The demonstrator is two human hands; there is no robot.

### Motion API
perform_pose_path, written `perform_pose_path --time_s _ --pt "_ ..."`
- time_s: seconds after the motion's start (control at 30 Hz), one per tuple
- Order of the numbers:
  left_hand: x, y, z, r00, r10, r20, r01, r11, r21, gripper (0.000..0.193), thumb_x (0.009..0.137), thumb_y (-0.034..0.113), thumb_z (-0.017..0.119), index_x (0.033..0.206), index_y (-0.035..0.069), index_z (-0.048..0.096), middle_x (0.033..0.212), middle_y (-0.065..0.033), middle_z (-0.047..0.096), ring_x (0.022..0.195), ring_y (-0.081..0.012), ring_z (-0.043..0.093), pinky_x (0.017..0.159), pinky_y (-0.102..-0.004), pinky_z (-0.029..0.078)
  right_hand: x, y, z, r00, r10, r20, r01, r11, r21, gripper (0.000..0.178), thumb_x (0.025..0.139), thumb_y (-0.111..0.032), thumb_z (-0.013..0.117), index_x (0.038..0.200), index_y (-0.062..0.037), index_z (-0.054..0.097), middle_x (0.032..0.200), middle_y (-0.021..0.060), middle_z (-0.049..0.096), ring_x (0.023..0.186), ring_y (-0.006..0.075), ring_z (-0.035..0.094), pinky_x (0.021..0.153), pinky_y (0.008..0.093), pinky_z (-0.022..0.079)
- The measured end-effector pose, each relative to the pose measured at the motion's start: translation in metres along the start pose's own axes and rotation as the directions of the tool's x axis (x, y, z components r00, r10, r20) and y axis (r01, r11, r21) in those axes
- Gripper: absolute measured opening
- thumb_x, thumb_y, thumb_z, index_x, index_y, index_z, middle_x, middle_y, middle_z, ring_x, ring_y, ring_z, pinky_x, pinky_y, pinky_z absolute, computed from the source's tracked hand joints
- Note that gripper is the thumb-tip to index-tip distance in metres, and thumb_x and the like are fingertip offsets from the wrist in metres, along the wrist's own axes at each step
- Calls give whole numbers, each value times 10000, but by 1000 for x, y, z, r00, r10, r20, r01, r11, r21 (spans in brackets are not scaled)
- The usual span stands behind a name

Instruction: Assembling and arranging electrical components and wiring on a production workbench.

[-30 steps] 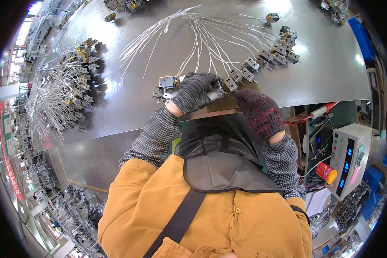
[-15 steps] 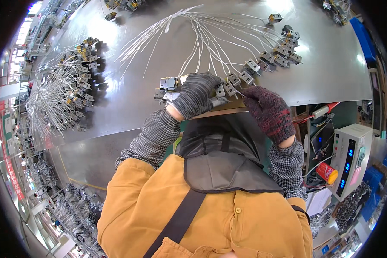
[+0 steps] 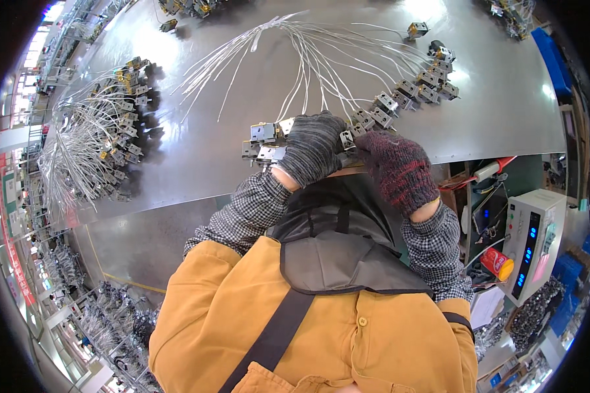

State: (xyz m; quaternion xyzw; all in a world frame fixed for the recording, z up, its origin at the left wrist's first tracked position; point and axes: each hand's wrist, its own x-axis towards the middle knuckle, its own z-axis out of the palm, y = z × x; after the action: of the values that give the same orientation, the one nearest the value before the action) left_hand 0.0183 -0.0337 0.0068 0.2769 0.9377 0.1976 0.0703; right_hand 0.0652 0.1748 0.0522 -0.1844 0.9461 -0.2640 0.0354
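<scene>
My left hand (image 3: 313,150), in a grey striped knit glove, is closed at the front edge of the metal table, its fingers curled at a small metal-cased part (image 3: 347,139) with a white wire. Close against it, my right hand (image 3: 402,171) wears a dark maroon knit glove. Its fingers are bent together, and whatever they pinch is hidden. More metal-cased parts (image 3: 386,102) run in a diagonal row to the far right, joined to a fanned bundle of white wires (image 3: 297,36). Left of my left hand sit several larger metal-cased parts (image 3: 264,133).
A second wired cluster of parts (image 3: 121,124) lies on the left of the metal table (image 3: 203,154). Further parts (image 3: 187,6) lie at the far edge. On the right are a blue bin (image 3: 552,62), a red-handled tool (image 3: 495,168), a white instrument with blue digits (image 3: 537,242) and a red container (image 3: 496,263).
My right hand has moved left and my left hand slightly right, so they now nearly touch. The larger metal-cased parts beside my left hand have shifted right with it.
</scene>
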Motion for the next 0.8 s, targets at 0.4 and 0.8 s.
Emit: perform_pose_path --time_s 0.4,0.8 --pt "8 7 -3 995 -18 95 14 999 42 562 735 431 867 1132 59 726 1035 -182 691 1027 -362 678 928 -483 498 9 -6 -7 992 117 37 -118 992 33 177 947 -155 688 1096 -92 758 1068 167 755 1007 377 719 876 455 581" --pt "-4 -47 -32 948 -301 -102 -271 -596 -756 480 1104 443 512 1249 12 666 1150 -91 708 991 -211 695 985 -391 573 -6 -4 13 995 39 93 -92 727 680 221 975 -89 703 1179 -19 748 1085 161 763 1014 253 736 892 358 571"
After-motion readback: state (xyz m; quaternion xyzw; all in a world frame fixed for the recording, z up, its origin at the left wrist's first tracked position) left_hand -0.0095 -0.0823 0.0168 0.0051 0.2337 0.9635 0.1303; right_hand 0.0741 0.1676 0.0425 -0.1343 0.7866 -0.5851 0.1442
